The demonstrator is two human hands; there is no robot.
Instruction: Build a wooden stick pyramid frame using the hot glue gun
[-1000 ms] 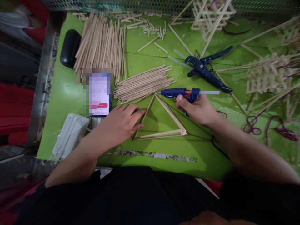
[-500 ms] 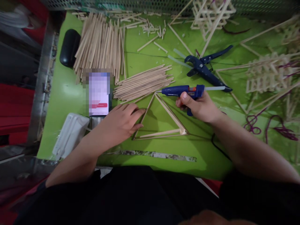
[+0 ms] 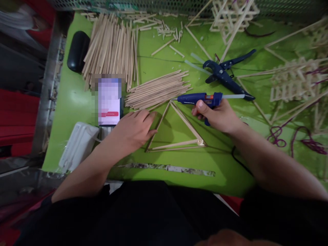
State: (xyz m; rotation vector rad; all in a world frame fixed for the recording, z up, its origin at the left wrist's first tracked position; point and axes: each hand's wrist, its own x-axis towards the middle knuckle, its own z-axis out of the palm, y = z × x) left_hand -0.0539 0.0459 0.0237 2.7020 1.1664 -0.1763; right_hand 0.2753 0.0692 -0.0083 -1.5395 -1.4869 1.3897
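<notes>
A triangle of thin wooden sticks [image 3: 187, 124] lies flat on the green table [image 3: 179, 164]. My left hand [image 3: 133, 130] rests on the table with its fingertips against the triangle's left side; it grips nothing. My right hand [image 3: 217, 116] holds a blue hot glue gun [image 3: 202, 99], whose nozzle points left at the triangle's top corner. A clear glue stick pokes out of the gun's back end.
Two piles of wooden sticks [image 3: 112, 48] [image 3: 157, 90] lie behind the triangle. A phone [image 3: 109, 102], a white box [image 3: 77, 145] and a black case [image 3: 78, 51] sit at the left. Blue cutters [image 3: 225, 73] and finished stick frames [image 3: 294, 82] lie at the right, with purple cord [image 3: 276, 138].
The glue gun has lifted slightly and its nozzle stays near the triangle's top corner. My left hand has shifted a little up along the left side.
</notes>
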